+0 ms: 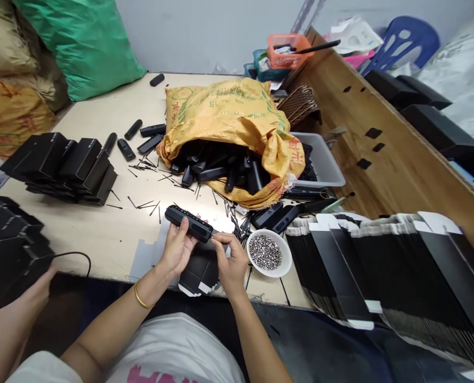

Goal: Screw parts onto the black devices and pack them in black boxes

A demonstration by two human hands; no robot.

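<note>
My left hand (178, 249) is closed around a long black textured device (189, 222), held tilted above the table's front edge. At the device's right end, the fingers of my right hand (231, 258) are pinched together on something small that I cannot make out. Under my hands lies a black flat box (200, 268) with white flaps, on some grey sheets (143, 258). A white bowl (285, 259) full of small metal pieces stands just right of my right hand. Behind, an open yellow sack (229, 114) spills similar black devices.
Black boxes (79, 165) are stacked at the left, beside another person's hand (41, 284) holding more boxes. Folded black cartons (380, 266) stand in rows at the right. Thin black sticks (145, 205) lie scattered. A grey bin (332, 165) sits by a wooden partition (404, 149).
</note>
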